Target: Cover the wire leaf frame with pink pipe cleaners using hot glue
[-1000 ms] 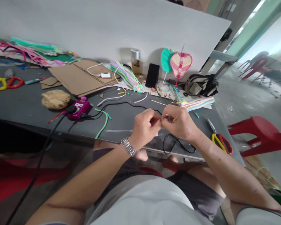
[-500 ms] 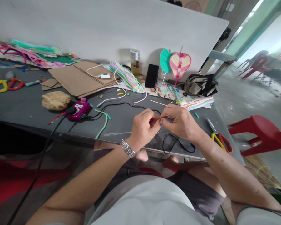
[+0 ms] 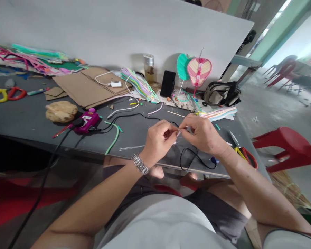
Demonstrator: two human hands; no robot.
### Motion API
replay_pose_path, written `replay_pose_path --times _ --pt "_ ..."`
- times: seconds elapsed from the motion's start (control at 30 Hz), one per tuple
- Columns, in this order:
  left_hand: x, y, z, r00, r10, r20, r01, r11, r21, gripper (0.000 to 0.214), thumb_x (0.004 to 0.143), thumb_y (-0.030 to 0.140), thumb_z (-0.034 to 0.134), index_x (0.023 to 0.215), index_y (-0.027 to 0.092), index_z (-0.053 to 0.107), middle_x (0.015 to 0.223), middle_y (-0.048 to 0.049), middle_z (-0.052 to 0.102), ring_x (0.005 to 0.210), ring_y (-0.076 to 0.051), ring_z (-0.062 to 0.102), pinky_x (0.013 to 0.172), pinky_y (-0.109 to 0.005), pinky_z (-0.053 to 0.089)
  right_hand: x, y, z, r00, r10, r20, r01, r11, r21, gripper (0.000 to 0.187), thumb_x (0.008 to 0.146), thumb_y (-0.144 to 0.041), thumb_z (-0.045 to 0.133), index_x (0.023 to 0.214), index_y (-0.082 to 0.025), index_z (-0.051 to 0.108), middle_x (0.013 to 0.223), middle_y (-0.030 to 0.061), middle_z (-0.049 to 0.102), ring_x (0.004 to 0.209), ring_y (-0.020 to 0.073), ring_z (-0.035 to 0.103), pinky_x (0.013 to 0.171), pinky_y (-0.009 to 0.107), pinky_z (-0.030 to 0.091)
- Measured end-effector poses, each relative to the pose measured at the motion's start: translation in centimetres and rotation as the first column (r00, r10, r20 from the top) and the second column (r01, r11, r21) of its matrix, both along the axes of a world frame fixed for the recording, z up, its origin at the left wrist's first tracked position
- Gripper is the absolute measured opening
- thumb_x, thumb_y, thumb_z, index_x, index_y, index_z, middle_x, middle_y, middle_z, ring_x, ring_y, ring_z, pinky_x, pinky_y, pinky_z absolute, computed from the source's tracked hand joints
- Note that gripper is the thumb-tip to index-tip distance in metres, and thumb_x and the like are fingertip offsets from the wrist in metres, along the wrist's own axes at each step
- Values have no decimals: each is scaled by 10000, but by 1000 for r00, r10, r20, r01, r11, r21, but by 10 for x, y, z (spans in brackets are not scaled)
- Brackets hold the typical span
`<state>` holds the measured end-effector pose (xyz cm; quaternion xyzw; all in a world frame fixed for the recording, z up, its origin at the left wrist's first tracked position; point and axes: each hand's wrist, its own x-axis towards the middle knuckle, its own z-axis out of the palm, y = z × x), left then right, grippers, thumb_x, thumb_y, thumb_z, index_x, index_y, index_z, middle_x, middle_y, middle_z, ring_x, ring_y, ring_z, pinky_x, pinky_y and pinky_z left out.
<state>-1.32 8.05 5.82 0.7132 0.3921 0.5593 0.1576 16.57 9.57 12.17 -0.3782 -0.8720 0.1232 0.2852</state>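
My left hand (image 3: pixel 160 140), with a metal-banded watch at the wrist, is closed in a pinch above the front of the grey table. Its fingertips meet those of my right hand (image 3: pixel 200 133), which is pinched too. A tiny pale bit (image 3: pixel 178 132) shows between the fingertips, mostly covered, and I cannot make out what it is. Thin, clear strands (image 3: pixel 131 148) stick out to the left from behind my left hand; whether it holds them is hidden. Under my right hand lies a looped black cord (image 3: pixel 194 159).
Yellow-and-red-handled scissors (image 3: pixel 242 150) lie at the right edge. Behind are pipe-cleaner bundles (image 3: pixel 140 84), a phone (image 3: pixel 168 83), a jar (image 3: pixel 149 68), heart-shaped fans (image 3: pixel 199 71) and a bag (image 3: pixel 223 93). To the left are a purple power socket (image 3: pixel 87 121), a stone-like lump (image 3: pixel 61 111) and cardboard (image 3: pixel 85 86).
Both hands stay nearly in place, fingertips together. The clear strands have shifted slightly right, and a little more of the pale bit shows between the fingers.
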Motion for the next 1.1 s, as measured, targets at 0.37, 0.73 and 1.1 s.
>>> replay_pose_path --times 0.37,0.73,1.1 --pt "-7 3 -5 997 -48 -53 41 991 -128 84 832 101 721 821 183 729 754 -16 744 653 -136 679 637 -250 532 10 3 -1 999 -21 -27 19 997 -72 141 850 -90 578 806 -167 687 763 13 632 683 135 523 676 278 381" --pt "-3 2 -7 996 -9 -85 7 1000 -23 139 824 55 641 781 179 689 723 -11 687 646 -131 605 619 -249 471 1 4 -3 1000 -16 14 18 996 -89 133 757 -69 565 724 -191 609 744 -3 589 691 135 516 672 269 359" --pt "0 4 -5 996 -5 -90 2 1000 -31 152 795 30 626 766 174 667 735 -28 701 653 -147 620 614 -269 474 4 4 -1 997 -28 74 32 998 -47 104 763 -103 578 763 -195 624 776 3 589 708 143 510 675 277 349"
